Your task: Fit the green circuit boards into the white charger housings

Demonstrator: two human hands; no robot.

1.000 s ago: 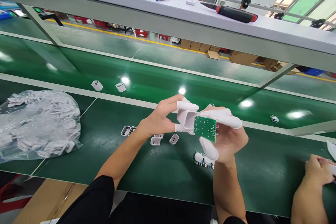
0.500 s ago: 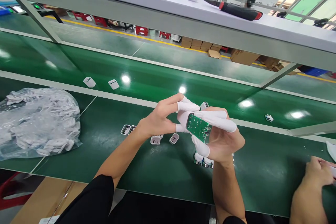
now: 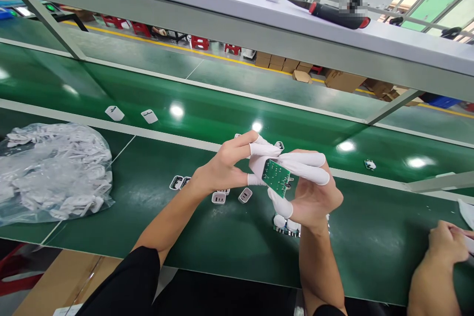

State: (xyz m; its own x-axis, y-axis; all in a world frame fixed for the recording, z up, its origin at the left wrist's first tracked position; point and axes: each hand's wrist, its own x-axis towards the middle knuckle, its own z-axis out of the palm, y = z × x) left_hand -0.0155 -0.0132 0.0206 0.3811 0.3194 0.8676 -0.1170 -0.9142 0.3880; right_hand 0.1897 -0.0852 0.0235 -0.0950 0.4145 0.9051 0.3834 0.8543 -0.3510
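My left hand (image 3: 222,163) pinches a white plastic charger housing (image 3: 256,165) between thumb and fingers, with white cots over the fingertips. A green circuit board (image 3: 276,177) sticks partly out of the housing's open end. My right hand (image 3: 314,190), also in white finger cots, grips the board by its edges with thumb and fingers. Under the right hand lie several circuit boards with white pads (image 3: 287,224), partly hidden. Near my left wrist, a white housing with port slots (image 3: 245,195) rests on the bench, with several more beside it.
A clear bag of white parts (image 3: 59,173) lies at left. Beyond the bench runs a green belt (image 3: 207,118) carrying white housings (image 3: 149,116) and a small board (image 3: 370,164). A raised shelf (image 3: 255,15) crosses in front. Another person's hand (image 3: 448,242) is at right.
The board sits slightly deeper in the housing, and my right hand has shifted a little left. Items on the belt have moved left. My left hand is nearly still.
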